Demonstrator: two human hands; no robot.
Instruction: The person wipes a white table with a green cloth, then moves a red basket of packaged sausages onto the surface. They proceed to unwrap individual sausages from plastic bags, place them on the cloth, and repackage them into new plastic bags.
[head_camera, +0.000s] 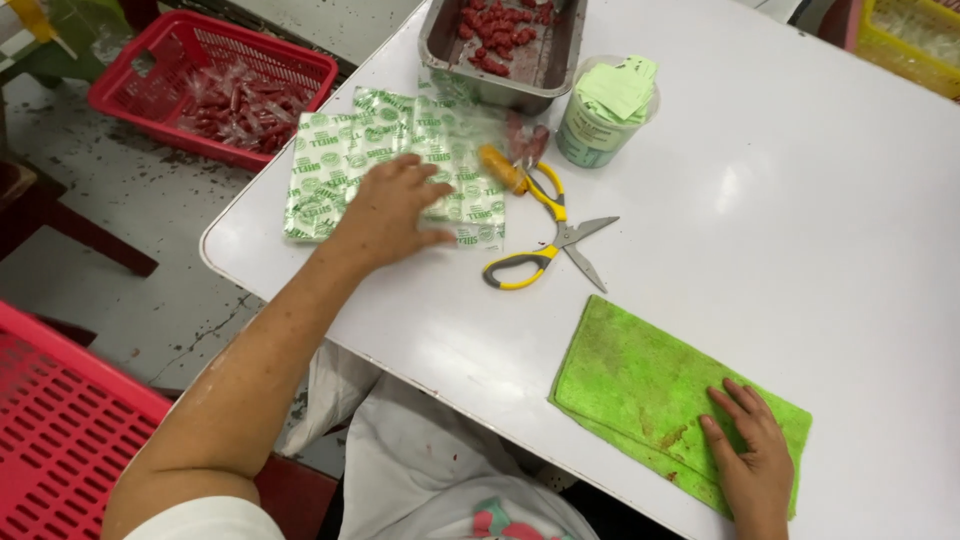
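Note:
My left hand (393, 205) lies flat, fingers spread, on a stack of clear plastic bags with green print (340, 160) at the table's left edge. My right hand (752, 455) rests palm down on a folded green cloth (640, 385) near the front edge. Between the two hands lie open scissors with yellow and grey handles (545, 240). A small orange piece (500, 168) and a few red sausages in clear wrap (527, 143) sit just above the scissors.
A metal tray (440, 40) holding red sausages stands at the back of the white table (800, 200). Beside it is a round tub of green paper slips (605, 110). A red basket of wrapped sausages (215, 85) sits on the floor, another red crate (60, 430) lower left, a yellow crate (905, 35) at the top right.

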